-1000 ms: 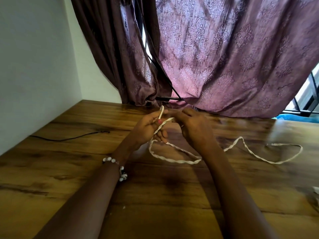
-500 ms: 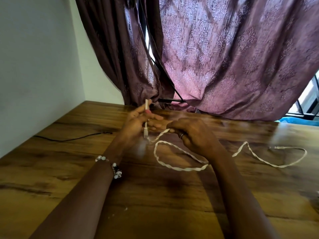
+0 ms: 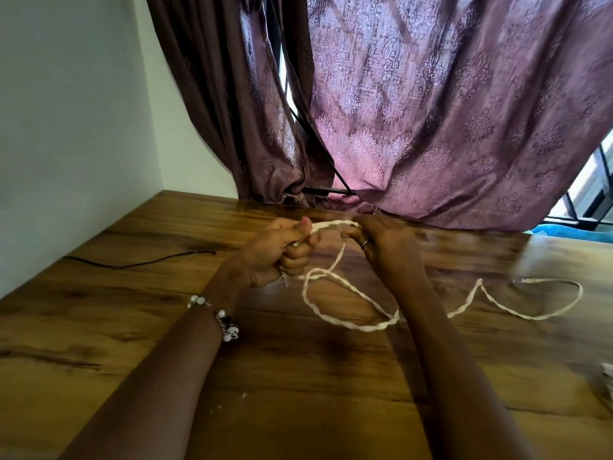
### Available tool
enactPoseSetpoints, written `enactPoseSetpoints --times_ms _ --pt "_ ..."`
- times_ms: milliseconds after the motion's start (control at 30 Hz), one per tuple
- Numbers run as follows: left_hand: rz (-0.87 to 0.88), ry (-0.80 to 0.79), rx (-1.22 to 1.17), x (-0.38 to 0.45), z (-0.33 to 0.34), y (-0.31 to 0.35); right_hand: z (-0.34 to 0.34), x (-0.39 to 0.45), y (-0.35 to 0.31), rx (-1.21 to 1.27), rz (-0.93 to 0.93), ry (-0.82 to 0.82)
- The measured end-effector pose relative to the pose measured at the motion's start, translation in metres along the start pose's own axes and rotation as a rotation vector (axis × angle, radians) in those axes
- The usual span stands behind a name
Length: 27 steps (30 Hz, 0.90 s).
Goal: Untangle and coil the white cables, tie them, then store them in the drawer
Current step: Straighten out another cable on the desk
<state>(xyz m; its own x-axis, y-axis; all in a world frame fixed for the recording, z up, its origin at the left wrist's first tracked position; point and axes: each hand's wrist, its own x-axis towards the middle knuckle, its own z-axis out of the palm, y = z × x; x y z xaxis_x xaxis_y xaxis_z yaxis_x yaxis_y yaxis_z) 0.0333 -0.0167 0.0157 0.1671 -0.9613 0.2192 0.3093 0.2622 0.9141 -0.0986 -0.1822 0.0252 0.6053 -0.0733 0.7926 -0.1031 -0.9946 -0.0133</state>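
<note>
A white twisted cable (image 3: 351, 315) lies in loose loops on the wooden table (image 3: 132, 327), trailing off to the right in a long bend. My left hand (image 3: 278, 254) is closed in a fist around one end of it, with a short bit sticking out under the fist. My right hand (image 3: 374, 242) pinches the same cable a little further along. A short arc of cable spans between the two hands above the table. No drawer is in view.
A thin black wire (image 3: 139, 263) lies on the table's left side near the white wall. Purple patterned curtains (image 3: 414, 111) hang along the table's far edge. A small pale object (image 3: 607, 371) shows at the right border.
My left hand has closed from holding the cable end upright into a fist around it. My right hand has risen level with the left, pulling a short arc of cable between them.
</note>
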Motion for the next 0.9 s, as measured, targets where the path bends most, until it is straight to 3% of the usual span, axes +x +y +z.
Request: enactPoseSetpoints --times_ms 100,300,400,567,700,900 --pt "0.052 0.019 -0.212 -0.005 -0.005 0.007 0.010 -0.004 0.006 0.023 0.018 -0.158" --pt "0.296 0.264 -0.490 -0.007 -0.014 0.019 0.016 -0.012 0.004 -0.130 -0.018 -0.433" --pt "0.394 0.349 -0.534 -0.010 -0.028 0.022 0.011 -0.014 -0.003 -0.151 -0.048 -0.649" --pt "0.475 0.459 -0.532 -0.011 -0.030 0.022 0.003 -0.003 -0.032 -0.346 -0.134 -0.721" --pt "0.391 0.611 -0.093 -0.004 -0.012 0.017 0.000 -0.005 -0.062 -0.452 -0.387 -0.615" --pt "0.198 0.501 0.609 0.002 -0.001 -0.003 -0.007 0.000 -0.067 -0.382 -0.475 -0.371"
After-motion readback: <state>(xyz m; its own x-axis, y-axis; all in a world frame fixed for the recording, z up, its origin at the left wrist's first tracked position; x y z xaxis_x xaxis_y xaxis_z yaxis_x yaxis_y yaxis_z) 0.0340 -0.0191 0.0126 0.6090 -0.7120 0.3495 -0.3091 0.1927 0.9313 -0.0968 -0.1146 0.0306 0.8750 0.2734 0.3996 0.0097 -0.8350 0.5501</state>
